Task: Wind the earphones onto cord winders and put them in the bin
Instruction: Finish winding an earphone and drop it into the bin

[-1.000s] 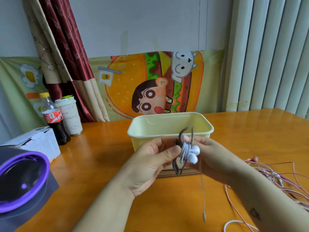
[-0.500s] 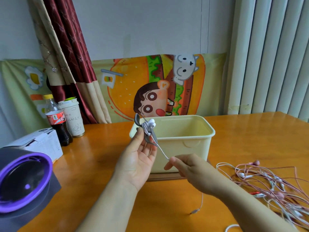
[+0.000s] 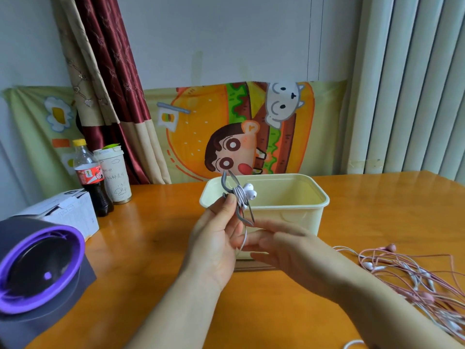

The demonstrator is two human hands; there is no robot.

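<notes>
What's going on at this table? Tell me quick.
A person is winding white earphones onto a grey cord winder. The left hand pinches the winder upright in front of the cream bin, with several turns wrapped on it. The right hand is at the loose cord just below, too blurred to tell its grip. A tangle of pink and white earphones waits on the table at the right.

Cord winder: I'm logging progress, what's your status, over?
Left hand pinches cord winder, white earphone partly wound on it. Right hand at the loose cord, grip blurred. Bin right behind, nothing blocking it. Tangled earphones lie alongside.
</notes>
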